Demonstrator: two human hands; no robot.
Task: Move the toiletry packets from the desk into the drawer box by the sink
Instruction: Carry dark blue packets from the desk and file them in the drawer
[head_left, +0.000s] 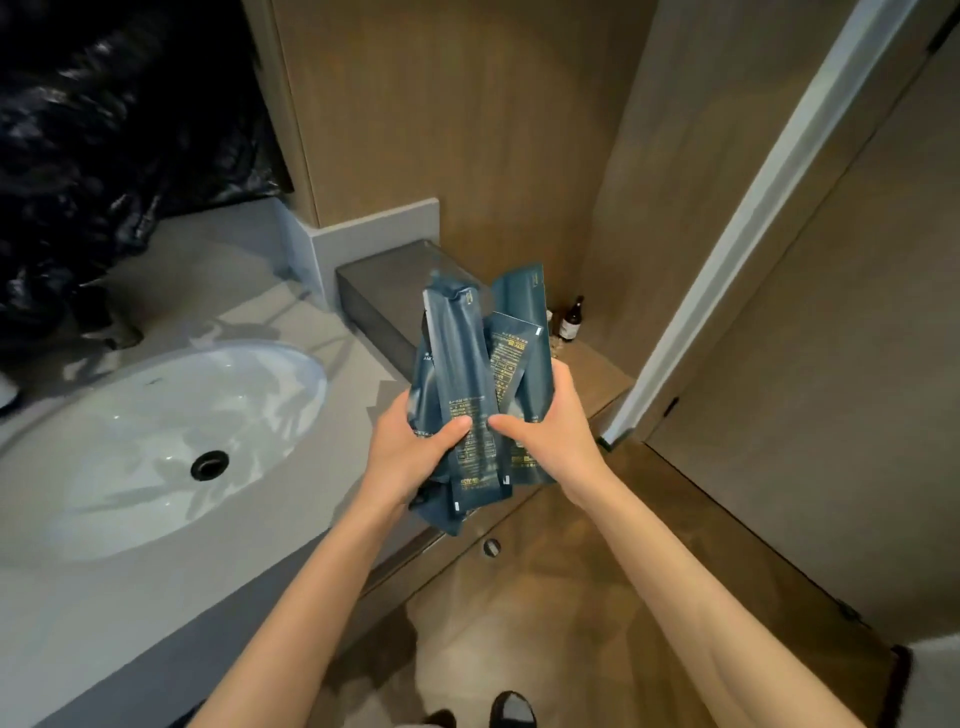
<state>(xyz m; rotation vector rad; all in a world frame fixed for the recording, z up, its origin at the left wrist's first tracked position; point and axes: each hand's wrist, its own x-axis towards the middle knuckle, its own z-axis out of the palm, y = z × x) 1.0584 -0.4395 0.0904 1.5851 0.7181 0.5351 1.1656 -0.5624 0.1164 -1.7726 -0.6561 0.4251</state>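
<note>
Holding the toiletry packets (462, 364) in both hands, just short of the drawer box (376, 291).
Left hand (410, 441) and right hand (550, 431) grip the fanned bundle, its long axes pointing forward. The box lies ahead, slightly left, beside the sink (130, 415), nearer the left hand.

Forearms (311, 571) bare from wrist to frame edge. Left hand (410, 441), right hand (540, 431) bare. Dark shoes (511, 709) on feet, low in view.
</note>
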